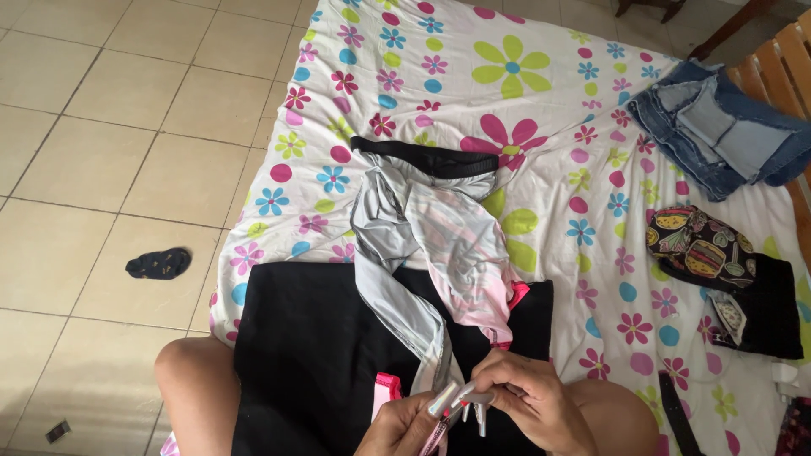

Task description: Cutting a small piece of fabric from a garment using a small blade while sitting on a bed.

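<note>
A silvery grey and pale pink garment (431,236) with a black waistband (427,156) lies stretched from a flowered sheet (473,76) down toward me. Its near end runs over a black cloth (312,355) spread across my lap. My left hand (401,426) and my right hand (528,397) are together at the bottom centre, both pinching the grey garment's near end. A bright pink edge (387,387) shows beside my left hand.
A pile of blue denim (718,127) lies at the sheet's far right by a wooden chair (781,67). A patterned dark cloth (697,241) rests on a black garment (764,312). A dark sock (159,263) sits on the tiled floor (110,127). My knees flank the black cloth.
</note>
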